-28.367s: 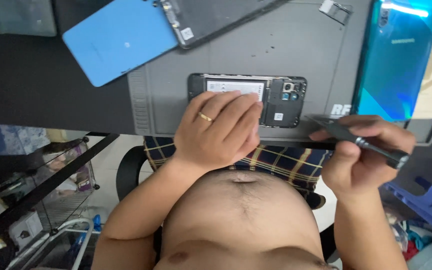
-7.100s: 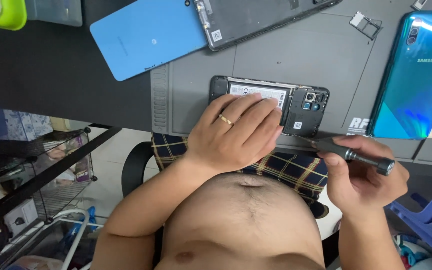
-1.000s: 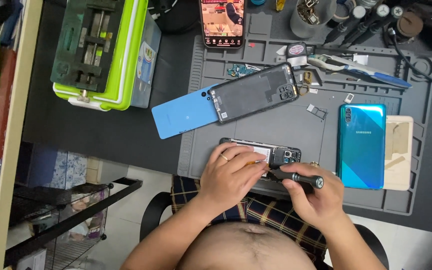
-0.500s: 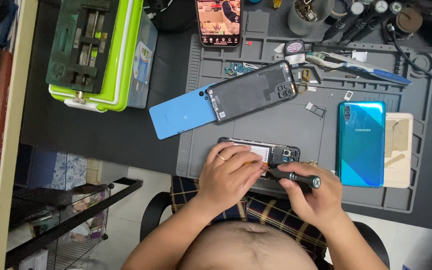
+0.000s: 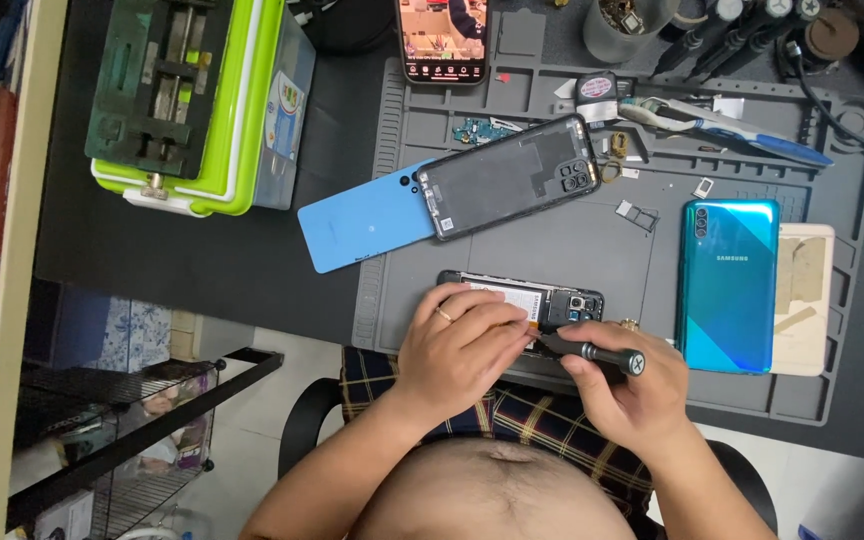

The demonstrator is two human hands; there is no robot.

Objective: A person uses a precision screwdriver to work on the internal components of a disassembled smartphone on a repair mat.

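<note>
**A:** Head camera, what do you see from your side?

**B:** I see the left hand [image 5: 462, 345] pressing flat on the opened phone [image 5: 522, 305], fingers curled over it, at the near edge of the grey mat [image 5: 552, 250]. The right hand [image 5: 632, 385] is clenched around a black screwdriver [image 5: 592, 352], with its tip at the phone's middle.

**A:** What could go wrong?

**B:** I judge the tip could slip off the screw and scratch the board, if the left hand lets the phone slide. Loose small parts (near 1 o'clock from the phone) could also be swept away by a wrist.

**A:** Any containers?

**B:** A grey cup [image 5: 624, 22] at 12 o'clock holds small metal pieces, I cannot tell which. The green-and-white box [image 5: 242, 110] at 10 o'clock carries a dark clamp jig on its lid.
</note>
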